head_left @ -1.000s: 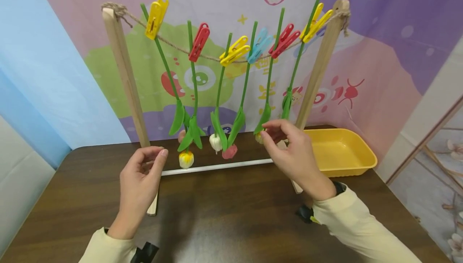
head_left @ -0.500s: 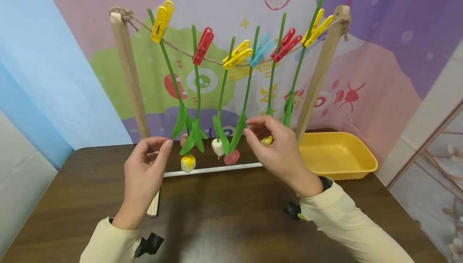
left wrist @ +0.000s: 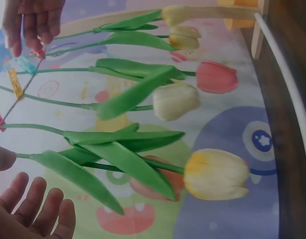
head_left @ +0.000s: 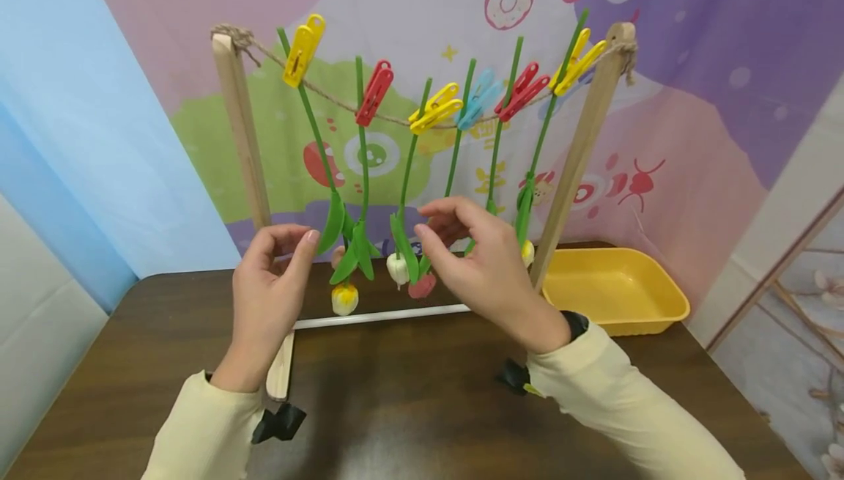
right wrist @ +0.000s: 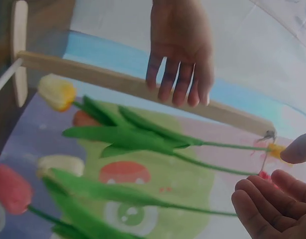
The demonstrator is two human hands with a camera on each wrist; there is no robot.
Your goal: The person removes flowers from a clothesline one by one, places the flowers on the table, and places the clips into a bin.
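Hanging heads-down: six tulips [head_left: 398,269], clipped by clothespins [head_left: 435,108] to twine [head_left: 389,120] strung between two wooden posts [head_left: 242,128]. Left hand [head_left: 267,300] grips nothing, fingers relaxed, beside the leftmost leaves [head_left: 332,223]. Right hand [head_left: 486,267] also holds nothing, fingers loosely bent, in front of the pink tulip's stem. Yellow tray [head_left: 609,282] behind, right.

Annoyingly, in the head view the bare right hand [head_left: 475,264] totally blocked the bloom under the right-hand red plastic clothespin [head_left: 523,93]. A dusky pink, cup-shaped bloom [left wrist: 141,192] was mostly buried behind long, pointed green leaves [left wrist: 135,167] in the left wrist view. The right wrist view chopped off the coral-pink tulip [right wrist: 12,191] at the left edge and the bare left hand [right wrist: 180,55] up top.
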